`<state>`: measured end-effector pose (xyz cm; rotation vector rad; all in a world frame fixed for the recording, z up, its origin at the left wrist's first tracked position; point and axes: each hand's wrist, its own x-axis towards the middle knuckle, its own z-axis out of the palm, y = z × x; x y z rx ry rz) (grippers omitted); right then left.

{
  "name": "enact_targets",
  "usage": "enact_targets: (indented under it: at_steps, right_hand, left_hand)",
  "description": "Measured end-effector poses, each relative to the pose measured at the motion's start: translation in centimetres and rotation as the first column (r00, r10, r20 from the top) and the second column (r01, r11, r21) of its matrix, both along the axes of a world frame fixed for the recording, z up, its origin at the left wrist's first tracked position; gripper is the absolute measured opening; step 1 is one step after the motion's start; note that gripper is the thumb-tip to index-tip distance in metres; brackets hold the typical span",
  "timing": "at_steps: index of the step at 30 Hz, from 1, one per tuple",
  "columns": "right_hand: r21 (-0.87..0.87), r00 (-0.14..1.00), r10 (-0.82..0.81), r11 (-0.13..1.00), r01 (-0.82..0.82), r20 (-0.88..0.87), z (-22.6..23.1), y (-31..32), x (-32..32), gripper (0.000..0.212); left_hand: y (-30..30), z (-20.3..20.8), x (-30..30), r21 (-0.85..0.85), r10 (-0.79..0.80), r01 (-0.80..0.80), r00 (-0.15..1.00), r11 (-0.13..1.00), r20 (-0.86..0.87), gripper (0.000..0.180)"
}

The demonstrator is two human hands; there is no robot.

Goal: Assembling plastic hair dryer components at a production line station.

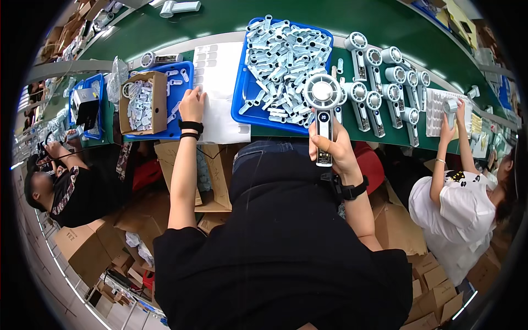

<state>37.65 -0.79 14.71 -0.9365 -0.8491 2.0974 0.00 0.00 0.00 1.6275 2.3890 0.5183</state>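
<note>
A white and grey handheld fan (324, 99) stands upright in my right hand (335, 146), its round head up and its small display lit. My fingers and thumb wrap round the lower part of its handle. My left hand (191, 105) rests at the left edge of a white sheet (220, 104) with rows of pale grey stickers. Its thumb and forefinger are a little apart, and nothing shows between them. Right of the sheet, a blue tray (242, 102) holds a heap of small pale blue plastic parts (286, 60).
Several similar fans (374, 102) lie right of the tray. At left, a cardboard box (159, 102) of small parts sits in another blue tray (188, 71). A co-worker in white (456, 198) handles a fan at the right; another person in black (82, 187) works at the left.
</note>
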Motion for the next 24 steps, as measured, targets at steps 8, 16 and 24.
enact_targets:
  at_steps: [8, 16, 24]
  right_hand:
    - [-0.077, 0.999, -0.010, 0.997, 0.014, 0.054, -0.7, 0.6, -0.7, 0.049]
    - [-0.075, 0.996, -0.010, 0.997, 0.017, 0.089, -0.9, 2.4, -1.3, 0.031]
    - [-0.058, 0.994, -0.010, 0.998, 0.017, 0.108, -1.0, 3.3, -1.5, 0.030]
  left_hand:
    - [2.4, -0.6, -0.3, -0.146, -0.094, 0.049, 0.941, 0.988, -0.324, 0.018]
    - [2.7, 0.1, -1.1, -0.137, -0.200, 0.166, 0.936, 0.977, -0.289, 0.013]
    - [4.4, 1.1, -3.4, -0.334, -0.409, 0.324, 0.884, 0.885, -0.226, 0.013]
